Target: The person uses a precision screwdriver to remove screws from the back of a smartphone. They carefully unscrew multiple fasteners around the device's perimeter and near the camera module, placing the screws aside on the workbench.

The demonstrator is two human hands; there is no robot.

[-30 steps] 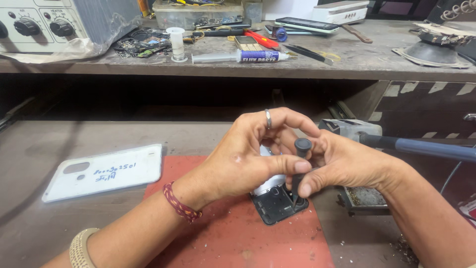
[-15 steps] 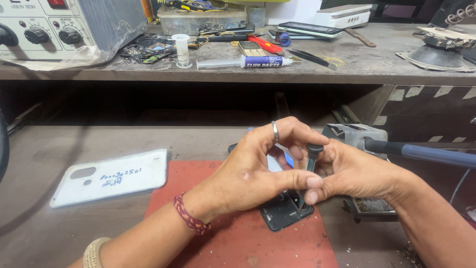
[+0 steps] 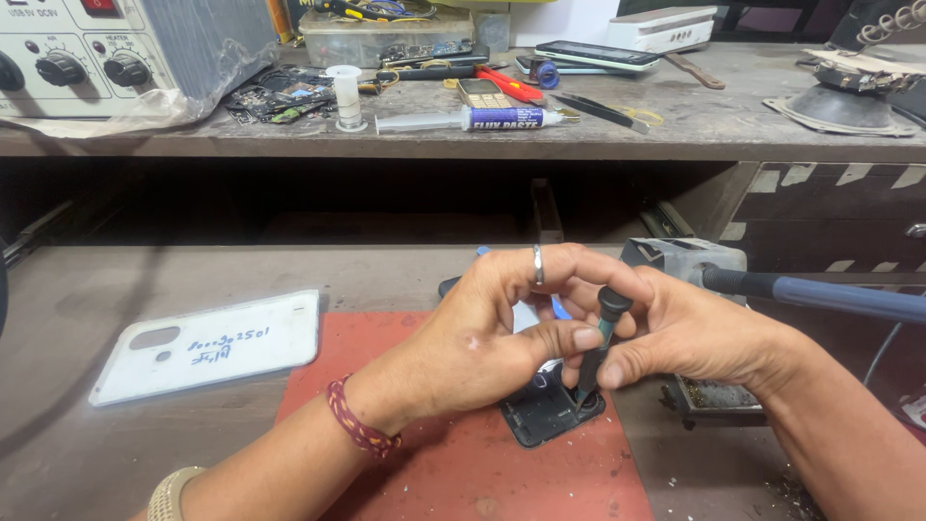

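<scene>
Far shelf: a blue-labelled syringe tube (image 3: pixel 473 120). Our right hand (image 3: pixel 675 333) pinches a dark screwdriver (image 3: pixel 600 338) upright; our left hand (image 3: pixel 492 328) curls narrowly over the opened phone (image 3: pixel 545 415) on the red mat (image 3: pixel 463 463).

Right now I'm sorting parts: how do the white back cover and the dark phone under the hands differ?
The white back cover lies flat and untouched on the bare bench; the dark phone sits on the red mat, mostly hidden. The cover is white and fully visible; the phone is black, with a screwdriver on it.
</scene>
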